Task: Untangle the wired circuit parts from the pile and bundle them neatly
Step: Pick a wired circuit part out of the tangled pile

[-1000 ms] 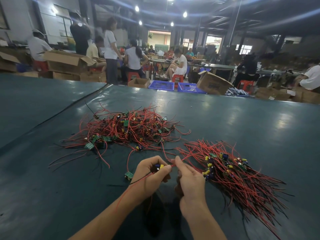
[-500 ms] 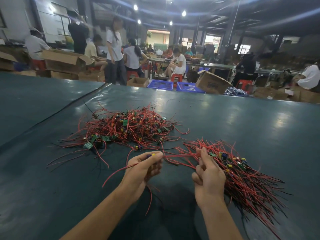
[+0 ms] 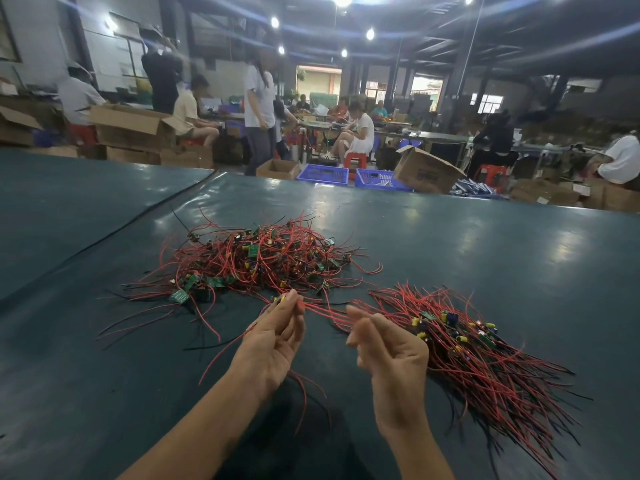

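Green tabletop, wired part in left hand beside pile

Dark green glossy table cover, sheet seam running diagonally at left. Past the far edge: two blue slatted plastic crates side by side, tilted open cardboard box just right of them, small open carton left. Big open brown carton far left. Seated workers on red plastic stools; standing person in a white T-shirt. Round ceiling lamps lit.
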The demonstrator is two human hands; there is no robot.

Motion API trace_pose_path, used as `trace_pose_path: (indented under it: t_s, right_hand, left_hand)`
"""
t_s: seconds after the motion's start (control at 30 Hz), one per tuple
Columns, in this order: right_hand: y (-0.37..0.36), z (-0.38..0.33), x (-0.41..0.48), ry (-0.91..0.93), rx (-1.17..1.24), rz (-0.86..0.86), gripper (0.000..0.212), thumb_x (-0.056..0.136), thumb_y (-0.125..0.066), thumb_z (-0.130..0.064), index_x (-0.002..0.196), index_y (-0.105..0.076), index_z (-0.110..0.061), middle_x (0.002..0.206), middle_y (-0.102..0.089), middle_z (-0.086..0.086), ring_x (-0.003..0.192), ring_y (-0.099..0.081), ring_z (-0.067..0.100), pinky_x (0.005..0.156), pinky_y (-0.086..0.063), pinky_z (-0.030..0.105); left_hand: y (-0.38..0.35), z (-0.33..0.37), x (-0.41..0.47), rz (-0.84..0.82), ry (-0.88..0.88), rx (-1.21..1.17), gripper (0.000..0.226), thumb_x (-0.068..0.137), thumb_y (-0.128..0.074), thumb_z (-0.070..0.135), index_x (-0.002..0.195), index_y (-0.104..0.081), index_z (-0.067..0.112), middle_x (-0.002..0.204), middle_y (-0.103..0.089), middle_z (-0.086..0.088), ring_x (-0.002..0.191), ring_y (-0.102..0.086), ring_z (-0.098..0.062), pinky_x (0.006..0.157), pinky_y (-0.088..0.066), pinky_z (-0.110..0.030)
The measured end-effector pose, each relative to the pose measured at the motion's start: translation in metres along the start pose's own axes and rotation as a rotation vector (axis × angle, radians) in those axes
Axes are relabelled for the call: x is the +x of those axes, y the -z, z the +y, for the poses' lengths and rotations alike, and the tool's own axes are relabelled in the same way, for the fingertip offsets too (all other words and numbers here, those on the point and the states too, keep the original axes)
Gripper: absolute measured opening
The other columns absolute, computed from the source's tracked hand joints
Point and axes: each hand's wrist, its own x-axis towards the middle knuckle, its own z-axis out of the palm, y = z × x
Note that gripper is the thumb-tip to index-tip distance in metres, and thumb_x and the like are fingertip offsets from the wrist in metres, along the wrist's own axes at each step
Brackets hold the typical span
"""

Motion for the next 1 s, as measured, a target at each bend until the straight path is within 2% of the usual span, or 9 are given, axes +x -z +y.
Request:
trace_pose_path:
  t_s: [0.07,0.13,0.27,0.33,0.47,0.57,0.7,0.83,1.0]
  right_hand:
    - [0.001,-0.001,0.001,-0.111,0.161,0.024,0.073,0.056,-0.072,-0.081,0.090,-0.079,-0.017,0.062,-0.061,-0.001,0.044,-0.036,0.003,0.043,-0.030,0.014]
    - [0.005,-0.001,0.004,-0.199,0.172,0.098,0.087,0.055,-0.060,-0.091,0.096,-0.078,-0.016,0.060,-0.058,-0.001,0.043,-0.035,0.005,0.040,-0.027,0.015]
    - [0.005,0.007,0.005,-0.376,-0.108,0.055,0.065,0.072,-0.061,-0.067,0.088,-0.074,-0.005,0.058,-0.055,-0.007,0.044,-0.035,0.007,0.042,-0.028,0.019]
    - [-0.001,0.008,0.001,-0.420,-0.175,-0.074,0.049,0.072,-0.066,-0.055,0.082,-0.075,-0.008,0.062,-0.063,-0.001,0.052,-0.051,0.010,0.048,-0.040,0.020]
    - [-0.003,0.008,0.000,-0.481,-0.229,-0.212,0.017,0.082,-0.074,-0.029,0.083,-0.080,-0.013,0.079,-0.075,0.008,0.073,-0.070,0.016,0.061,-0.055,0.027]
    - [0.000,0.010,0.002,-0.558,-0.317,-0.231,0.014,0.087,-0.071,-0.019,0.078,-0.078,-0.011,0.077,-0.073,0.013,0.071,-0.068,0.020,0.065,-0.058,0.035]
    - [0.002,0.007,0.005,-0.648,-0.213,-0.079,0.021,0.088,-0.070,-0.017,0.067,-0.074,-0.012,0.060,-0.064,0.008,0.049,-0.057,0.015,0.047,-0.047,0.024]
    - [0.009,0.006,0.010,-0.648,-0.051,0.135,0.021,0.083,-0.075,-0.025,0.063,-0.071,-0.019,0.069,-0.063,0.012,0.058,-0.054,0.024,0.059,-0.044,0.034]
    - [0.008,0.008,0.010,-0.571,-0.011,0.269,0.023,0.083,-0.075,-0.032,0.065,-0.075,-0.018,0.059,-0.060,0.002,0.045,-0.049,0.011,0.042,-0.037,0.024]
  left_hand:
    - [0.001,0.005,-0.001,-0.057,0.034,0.028,0.020,0.065,-0.072,0.008,0.085,-0.068,0.006,0.068,-0.070,-0.005,0.053,-0.066,-0.008,0.046,-0.053,-0.017]
    - [-0.001,0.007,-0.004,-0.138,0.080,0.139,0.034,0.067,-0.070,0.008,0.100,-0.065,0.010,0.066,-0.068,-0.003,0.048,-0.062,-0.008,0.045,-0.052,-0.017]
    - [-0.002,0.001,-0.015,-0.356,0.157,0.606,0.071,0.066,-0.081,0.002,0.128,-0.050,0.020,0.063,-0.059,-0.004,0.047,-0.055,-0.010,0.045,-0.047,-0.021]
    - [0.000,-0.005,-0.019,-0.408,0.161,0.799,0.086,0.062,-0.080,-0.001,0.134,-0.041,0.024,0.069,-0.059,-0.012,0.051,-0.055,-0.014,0.047,-0.044,-0.023]
    - [0.001,-0.007,-0.022,-0.435,0.180,0.916,0.098,0.063,-0.065,-0.008,0.145,-0.022,0.025,0.086,-0.061,-0.024,0.058,-0.057,-0.024,0.053,-0.044,-0.031]
    - [0.004,-0.004,-0.019,-0.460,0.209,0.981,0.106,0.064,-0.069,-0.005,0.148,-0.014,0.028,0.080,-0.063,-0.020,0.058,-0.058,-0.023,0.054,-0.046,-0.032]
    - [0.006,-0.004,-0.013,-0.453,0.202,0.956,0.095,0.066,-0.076,-0.001,0.143,-0.024,0.023,0.062,-0.064,-0.007,0.049,-0.057,-0.014,0.047,-0.046,-0.023]
    - [0.005,-0.003,-0.005,-0.366,0.235,0.657,0.058,0.075,-0.071,0.018,0.130,-0.054,0.018,0.071,-0.067,-0.010,0.054,-0.061,-0.015,0.047,-0.050,-0.022]
    - [0.010,-0.016,-0.005,-0.366,0.165,0.641,0.041,0.072,-0.075,0.017,0.111,-0.062,0.017,0.076,-0.070,-0.008,0.055,-0.063,-0.014,0.047,-0.049,-0.022]
